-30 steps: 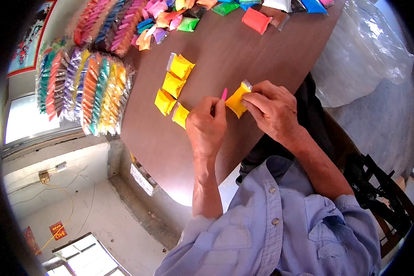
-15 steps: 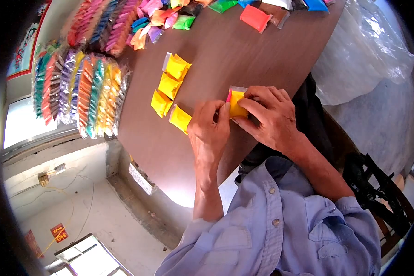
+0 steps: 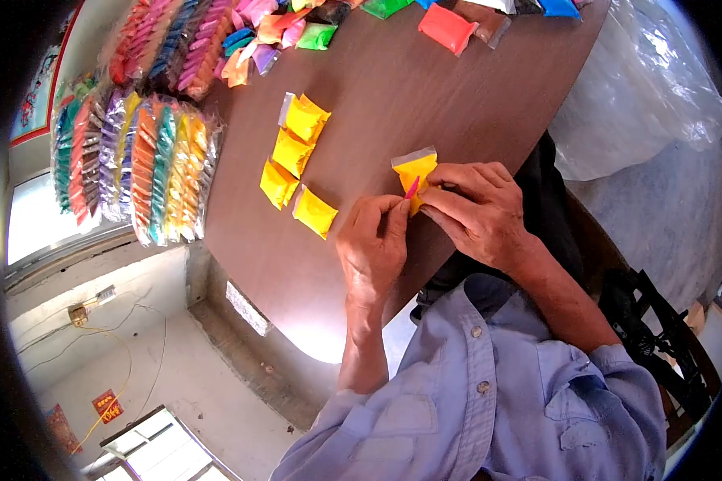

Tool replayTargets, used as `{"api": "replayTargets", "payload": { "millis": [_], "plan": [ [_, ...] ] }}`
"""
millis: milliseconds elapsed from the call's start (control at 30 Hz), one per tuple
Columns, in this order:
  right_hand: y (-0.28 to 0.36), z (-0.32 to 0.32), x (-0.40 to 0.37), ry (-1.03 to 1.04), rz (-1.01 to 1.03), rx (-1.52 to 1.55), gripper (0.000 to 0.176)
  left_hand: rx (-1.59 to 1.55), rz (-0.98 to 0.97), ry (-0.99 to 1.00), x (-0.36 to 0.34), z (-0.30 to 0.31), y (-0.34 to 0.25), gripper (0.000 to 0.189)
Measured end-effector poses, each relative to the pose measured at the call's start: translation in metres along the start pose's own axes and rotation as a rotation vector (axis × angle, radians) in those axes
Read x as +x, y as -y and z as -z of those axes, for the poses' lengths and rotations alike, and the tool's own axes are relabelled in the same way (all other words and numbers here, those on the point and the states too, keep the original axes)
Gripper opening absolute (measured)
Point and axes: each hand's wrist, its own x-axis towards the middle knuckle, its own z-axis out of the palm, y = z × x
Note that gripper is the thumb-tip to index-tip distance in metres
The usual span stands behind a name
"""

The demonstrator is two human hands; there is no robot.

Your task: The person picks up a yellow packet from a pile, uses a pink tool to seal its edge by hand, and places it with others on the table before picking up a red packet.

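My right hand [image 3: 481, 212] grips the side of a small yellow packet [image 3: 415, 168] with a clear flat edge at its top. Against the packet's front lies a slim pink piece [image 3: 411, 188], too small for me to name; my left hand [image 3: 373, 244] pinches its lower end between thumb and fingers. Left of my hands, a single yellow packet [image 3: 314, 212] lies on the table. Beyond it, several more yellow packets [image 3: 294, 152] form a slanting row, touching or overlapping.
The brown table [image 3: 361, 104] carries a red packet [image 3: 448, 30], a green packet [image 3: 317, 36] and other coloured packets along its far side. Clear bags of coloured packets [image 3: 144, 168] are stacked at the left. A large clear plastic bag [image 3: 634, 104] hangs beyond the right edge.
The yellow packet in my right hand has turned more upright and shows more of itself. My left hand has moved slightly down and right, and the pink piece now shows across the packet's front.
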Motion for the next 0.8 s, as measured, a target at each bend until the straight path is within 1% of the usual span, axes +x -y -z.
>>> {"api": "replayTargets", "payload": {
  "millis": [133,233,300,433,500,533,667,733,800],
  "plan": [
    [-0.001,0.001,0.0,0.021,0.014,-0.004,0.025,0.042,0.026,-0.032,0.004,-0.006,-0.002,0.009],
    [0.001,0.003,0.001,0.004,0.023,0.007,0.024,0.117,0.047,-0.064,0.015,-0.011,0.001,0.011],
    [0.001,0.004,0.001,0.029,0.022,0.004,0.023,0.18,0.053,-0.086,0.025,-0.012,0.007,0.012],
    [-0.001,0.002,-0.002,0.027,0.023,0.02,0.024,0.173,-0.01,-0.105,0.035,-0.011,0.011,0.012],
    [0.0,0.001,-0.004,-0.008,0.001,0.035,0.026,0.168,0.017,-0.142,0.03,-0.004,0.0,0.01],
    [-0.001,0.001,-0.004,-0.01,-0.002,0.033,0.026,0.183,0.052,-0.121,0.028,0.001,-0.008,0.008],
    [-0.001,0.0,-0.004,-0.014,0.012,0.038,0.026,0.119,0.038,-0.066,0.018,0.004,-0.014,0.007],
    [-0.002,0.0,-0.004,-0.014,0.022,0.046,0.025,0.057,-0.059,0.074,0.017,0.004,-0.014,0.008],
    [-0.003,-0.001,-0.005,-0.018,0.028,0.051,0.024,0.085,-0.068,0.083,0.019,0.004,-0.011,0.009]
  ]
}}
